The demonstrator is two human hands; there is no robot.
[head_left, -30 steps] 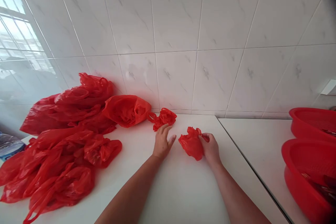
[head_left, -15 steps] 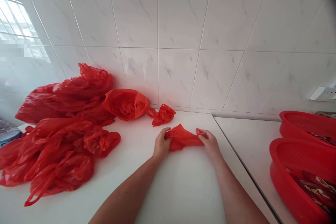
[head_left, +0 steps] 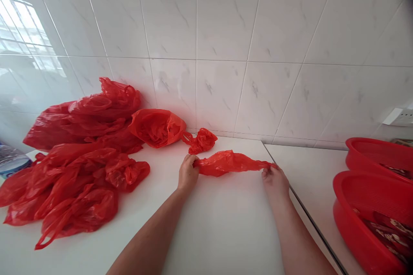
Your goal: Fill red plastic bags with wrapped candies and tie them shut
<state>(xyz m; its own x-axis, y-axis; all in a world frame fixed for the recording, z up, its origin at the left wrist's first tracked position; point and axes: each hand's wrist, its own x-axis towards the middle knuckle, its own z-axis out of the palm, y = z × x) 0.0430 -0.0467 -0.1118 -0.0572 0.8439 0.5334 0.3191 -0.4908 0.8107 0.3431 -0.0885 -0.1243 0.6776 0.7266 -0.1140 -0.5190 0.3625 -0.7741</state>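
Note:
A red plastic bag [head_left: 229,163] is stretched sideways between my two hands, low over the white tabletop [head_left: 222,223]. My left hand [head_left: 188,173] is closed on its left end. The twisted right end is pinched in my right hand [head_left: 276,179]. Just behind the bag lies a small crumpled red plastic bag [head_left: 204,141], apart from my fingers. A red bag with its mouth open [head_left: 158,128], holding crumpled red plastic, stands left of that near the wall.
On the left lie a large heap of red bags [head_left: 87,116] and a nearer pile of red bags [head_left: 77,189]. Two red plastic baskets [head_left: 342,193] stand at right, dark patterned pieces inside. A tiled wall [head_left: 222,94] closes the back; a wall socket [head_left: 398,117] is at right.
My hands have moved apart, the right one further to the right. The bag between them has gone from short and bunched to long and stretched. The view has shifted slightly.

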